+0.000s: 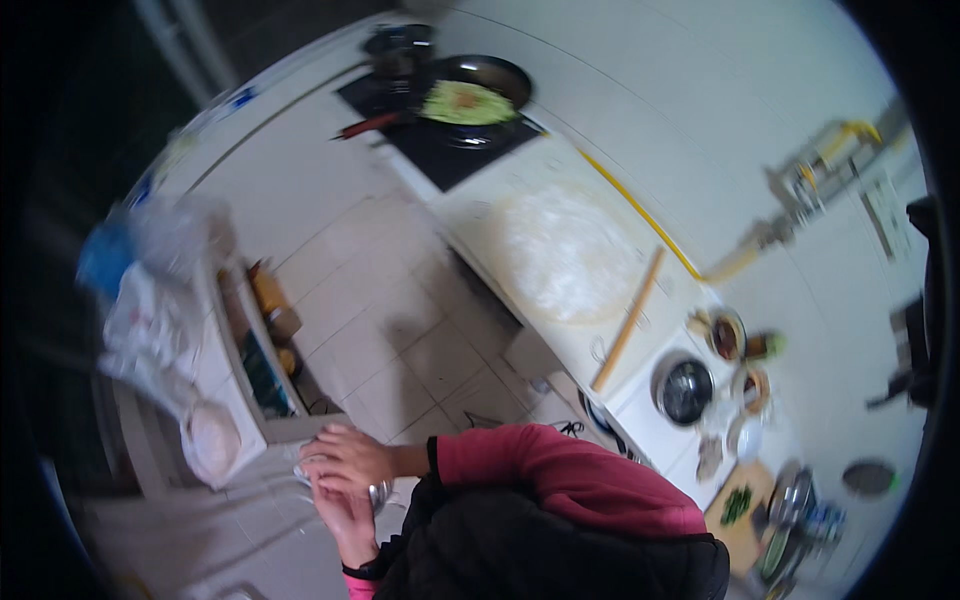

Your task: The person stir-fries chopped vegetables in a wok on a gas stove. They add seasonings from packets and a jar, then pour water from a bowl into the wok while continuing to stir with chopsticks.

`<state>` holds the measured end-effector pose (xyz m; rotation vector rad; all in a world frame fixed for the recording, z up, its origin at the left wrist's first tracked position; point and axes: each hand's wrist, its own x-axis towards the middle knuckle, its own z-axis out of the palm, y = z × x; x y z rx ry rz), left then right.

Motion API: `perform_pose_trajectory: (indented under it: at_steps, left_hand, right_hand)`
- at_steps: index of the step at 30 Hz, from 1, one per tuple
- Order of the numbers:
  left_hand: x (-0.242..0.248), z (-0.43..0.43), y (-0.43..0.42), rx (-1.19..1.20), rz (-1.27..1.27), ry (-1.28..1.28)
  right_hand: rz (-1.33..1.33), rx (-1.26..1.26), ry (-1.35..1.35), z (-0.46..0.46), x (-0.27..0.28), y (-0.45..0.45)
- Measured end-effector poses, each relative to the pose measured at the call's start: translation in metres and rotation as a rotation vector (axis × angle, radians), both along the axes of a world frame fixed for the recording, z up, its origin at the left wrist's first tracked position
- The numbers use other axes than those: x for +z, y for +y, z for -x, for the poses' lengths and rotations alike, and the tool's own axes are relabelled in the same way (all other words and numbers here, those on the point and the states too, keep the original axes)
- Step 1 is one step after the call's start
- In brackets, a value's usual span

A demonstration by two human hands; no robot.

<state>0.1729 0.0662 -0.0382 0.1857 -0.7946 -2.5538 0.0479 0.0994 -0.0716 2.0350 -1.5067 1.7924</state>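
Observation:
My right hand (354,456) lies across my left hand (343,514), near the end of a white cabinet. A shiny metal thing (381,493) shows beside my fingers. It is partly hidden, and I cannot tell whether either hand grips it. To the upper right, a large round sheet of dough (566,251), white with flour, covers part of the counter (469,214). A wooden rolling pin (630,319) lies along its edge. On the black cooktop (442,161) stands a frying pan (504,71) with shredded green vegetable (465,105) and a brown patch on top.
A metal bowl (684,390) and several small jars stand on the right counter. Chopped greens (736,504) lie on a cutting board (750,540). Plastic bags (150,315) crowd the left cabinet top, above an open compartment (266,375). A dark pot (397,49) sits behind the pan.

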Motion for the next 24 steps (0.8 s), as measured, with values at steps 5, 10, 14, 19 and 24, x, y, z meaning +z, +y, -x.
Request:
perform_pose_trajectory:
  at_steps: [5,10,14,19,24]
  left_hand:
    - [0.031,0.060,-0.010,-0.101,0.251,-0.599]
    - [0.008,0.118,-0.044,-0.326,0.335,-0.714]
    - [-0.002,0.159,-0.063,-0.523,0.412,-0.621]
    - [-0.003,0.201,-0.056,-0.632,0.446,-0.642]
    - [-0.015,0.220,-0.028,-0.715,0.431,-0.654]
  right_hand:
    - [-0.288,-0.523,-0.337,0.114,-0.027,0.032]
    - [-0.513,-1.005,-0.538,0.149,-0.038,0.155]
    - [-0.494,-1.396,-0.664,0.114,-0.051,0.247]
    - [-0.448,-1.830,-0.995,0.050,-0.073,0.371]
    - [-0.005,-2.064,-1.359,0.026,-0.082,0.571]
